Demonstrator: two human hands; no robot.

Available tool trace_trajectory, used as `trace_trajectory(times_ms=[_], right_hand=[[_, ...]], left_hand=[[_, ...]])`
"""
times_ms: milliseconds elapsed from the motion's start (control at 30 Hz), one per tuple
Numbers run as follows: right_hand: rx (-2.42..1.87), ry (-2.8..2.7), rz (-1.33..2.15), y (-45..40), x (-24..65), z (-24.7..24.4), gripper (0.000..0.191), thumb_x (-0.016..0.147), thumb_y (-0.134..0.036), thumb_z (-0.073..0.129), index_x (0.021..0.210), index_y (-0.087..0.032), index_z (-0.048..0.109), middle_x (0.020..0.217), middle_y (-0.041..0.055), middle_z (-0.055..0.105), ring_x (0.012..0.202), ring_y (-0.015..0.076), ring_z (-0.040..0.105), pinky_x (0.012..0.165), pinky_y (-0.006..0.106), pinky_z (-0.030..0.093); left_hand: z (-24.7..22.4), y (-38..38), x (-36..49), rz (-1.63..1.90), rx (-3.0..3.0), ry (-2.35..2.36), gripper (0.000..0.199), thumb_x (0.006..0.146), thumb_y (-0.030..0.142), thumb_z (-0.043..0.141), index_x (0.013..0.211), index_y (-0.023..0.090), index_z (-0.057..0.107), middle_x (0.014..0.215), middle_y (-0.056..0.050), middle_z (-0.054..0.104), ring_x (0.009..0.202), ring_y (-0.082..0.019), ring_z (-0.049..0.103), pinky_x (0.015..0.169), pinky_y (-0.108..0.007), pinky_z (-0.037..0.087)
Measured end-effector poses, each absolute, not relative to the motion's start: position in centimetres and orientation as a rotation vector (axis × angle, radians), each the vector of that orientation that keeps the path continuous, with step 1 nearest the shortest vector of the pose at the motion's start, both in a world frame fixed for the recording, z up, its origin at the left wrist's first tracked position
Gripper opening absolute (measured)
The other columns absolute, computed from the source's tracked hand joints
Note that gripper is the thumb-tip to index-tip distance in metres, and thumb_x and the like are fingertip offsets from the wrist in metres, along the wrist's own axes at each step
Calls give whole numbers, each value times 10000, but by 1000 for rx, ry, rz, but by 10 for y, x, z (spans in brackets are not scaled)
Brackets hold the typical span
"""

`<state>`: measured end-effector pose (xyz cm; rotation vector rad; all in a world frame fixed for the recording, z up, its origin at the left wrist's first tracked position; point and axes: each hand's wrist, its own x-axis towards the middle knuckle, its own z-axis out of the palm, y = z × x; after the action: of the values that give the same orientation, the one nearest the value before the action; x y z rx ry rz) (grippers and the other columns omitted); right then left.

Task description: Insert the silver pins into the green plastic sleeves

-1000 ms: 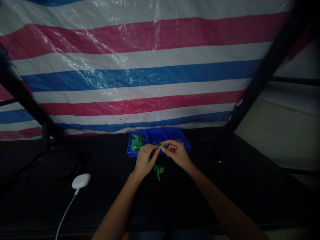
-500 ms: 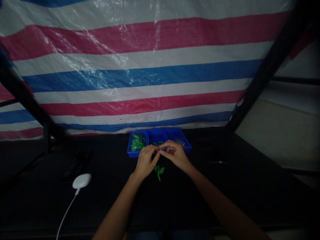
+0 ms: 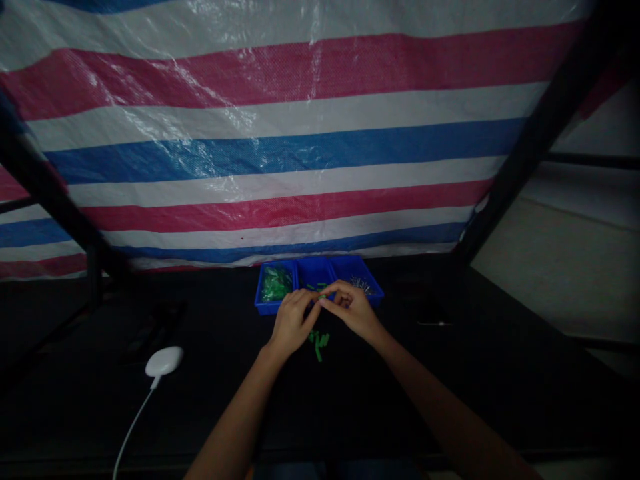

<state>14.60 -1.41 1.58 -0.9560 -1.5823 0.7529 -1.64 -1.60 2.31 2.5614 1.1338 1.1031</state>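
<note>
Our grip is narrow: left hand [image 3: 291, 319] and right hand [image 3: 354, 312] pinch a green piece [image 3: 323, 297], fingers closer than before, probably steadier.

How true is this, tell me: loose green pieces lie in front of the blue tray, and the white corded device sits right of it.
The side is wrong: the head view shows the white corded device left of the blue tray. Loose green pieces do lie in front of it.

Striped plastic sheet [image 3: 280, 155]: red, white, blue, creased, shiny. Dark posts [image 3: 531, 147] along both its sides. Black table [image 3: 210, 373] before it; on table, forward of sheet's left part, white rounded device [image 3: 164, 361], white cable [image 3: 133, 425] attached.
</note>
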Motion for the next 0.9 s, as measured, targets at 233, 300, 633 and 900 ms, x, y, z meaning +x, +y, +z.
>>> trace_trajectory(times_ms=[233, 300, 633, 900], right_hand=[[-1005, -1595, 659, -9, 149, 11, 146, 743, -316, 619, 790, -181, 653, 777, 26, 616, 495, 79, 467, 469, 218, 370], [-1023, -1622, 625, -8, 148, 8, 144, 746, -314, 616, 793, -184, 661, 776, 26, 611, 491, 79, 462, 470, 220, 372], [-1026, -1719, 620, -7, 146, 2, 134, 764, -262, 585, 849, -184, 654, 768, 16, 588, 512, 83, 461, 486, 227, 373], [-1023, -1698, 629, -4, 145, -3, 141, 749, -268, 600, 854, -190, 653, 762, 19, 592, 512, 89, 466, 477, 224, 376]], left_hand=[[25, -16, -17, 1188, 2498, 1167, 166, 893, 263, 422, 978, 180, 539, 926, -58, 614, 889, -183, 549, 809, -346, 416], [24, -16, -17, 1206, 2486, 1165, 164, 892, 261, 427, 984, 180, 536, 935, -58, 613, 895, -182, 549, 815, -346, 415], [25, -17, -16, 1213, 2486, 1122, 151, 875, 282, 460, 941, 183, 553, 871, -56, 605, 843, -182, 552, 765, -335, 428], [26, -18, -16, 1241, 2468, 1102, 172, 872, 296, 463, 916, 184, 586, 839, -57, 600, 815, -177, 551, 754, -332, 437]])
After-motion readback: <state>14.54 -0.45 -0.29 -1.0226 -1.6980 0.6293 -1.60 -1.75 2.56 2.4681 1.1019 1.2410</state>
